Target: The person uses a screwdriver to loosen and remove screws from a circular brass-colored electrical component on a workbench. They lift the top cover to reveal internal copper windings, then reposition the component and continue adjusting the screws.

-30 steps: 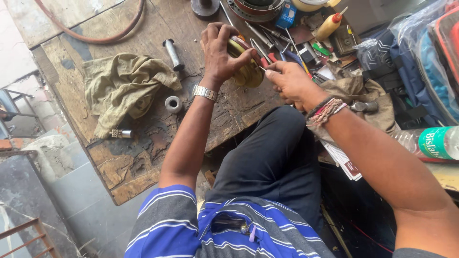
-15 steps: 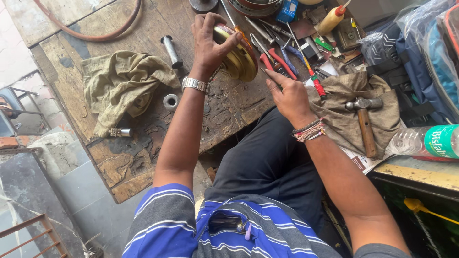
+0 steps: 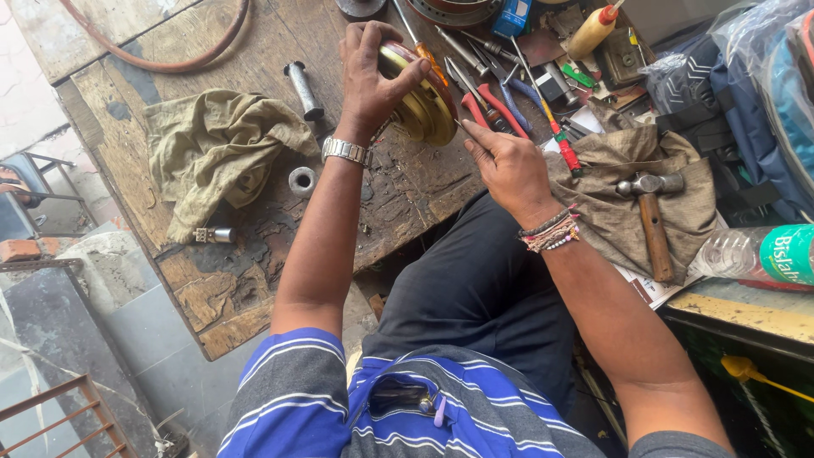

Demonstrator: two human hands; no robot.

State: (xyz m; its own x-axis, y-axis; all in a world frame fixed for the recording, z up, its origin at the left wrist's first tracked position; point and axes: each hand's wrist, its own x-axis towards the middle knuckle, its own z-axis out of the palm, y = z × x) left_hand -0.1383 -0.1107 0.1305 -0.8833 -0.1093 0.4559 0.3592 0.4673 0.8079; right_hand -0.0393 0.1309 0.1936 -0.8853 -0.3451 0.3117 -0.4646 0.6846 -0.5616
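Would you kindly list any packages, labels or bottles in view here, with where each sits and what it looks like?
Plastic water bottle: right edge, lying on its side, clear with a green label band.
Squeeze bottle: top of the bench, tilted, yellowish with a red nozzle.
Blue box: top edge, small and rectangular; partly cut off.
Clear plastic bag: top right, over the dark bags.

The left hand (image 3: 373, 80) covers the near face of the brass-coloured disc (image 3: 424, 106), so how the fingers grip behind it cannot be told. The right hand (image 3: 509, 165) points a fingertip at the disc's edge; whether it pinches anything small is too fine to see. At the top edge, a round metal part (image 3: 449, 10) and a dark cap (image 3: 360, 7) are cut off. The plastic bottle (image 3: 763, 254) runs past the right edge.
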